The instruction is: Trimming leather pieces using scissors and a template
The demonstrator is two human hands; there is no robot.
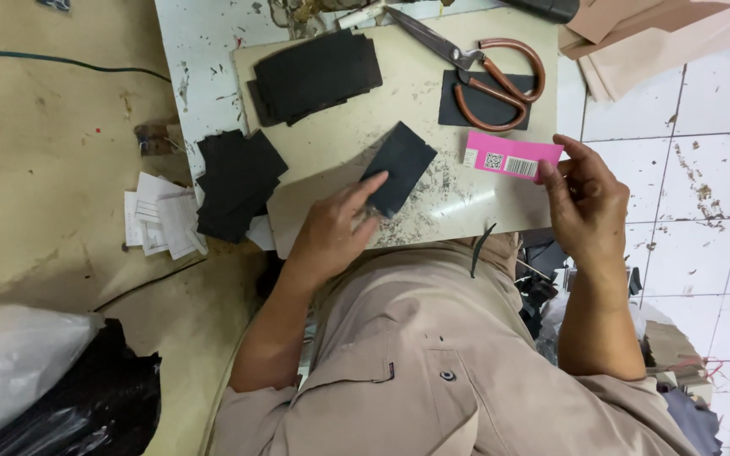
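Down at the lower left, a clear plastic bag (10, 355) and a black plastic bag (95, 405) lie crumpled; what they hold cannot be told. On the beige work board (433, 110), the left hand (331, 232) lies palm down, fingers spread narrow, fingertips pressing the near corner of a black rectangular piece (400, 165). The right hand (589, 207) is raised beside the board's right edge, thumb and fingers pinching the end of a pink label card (513, 157). Scissors (483, 72) with brown handles rest on another black piece farther back, near a stack of black pieces (314, 76).
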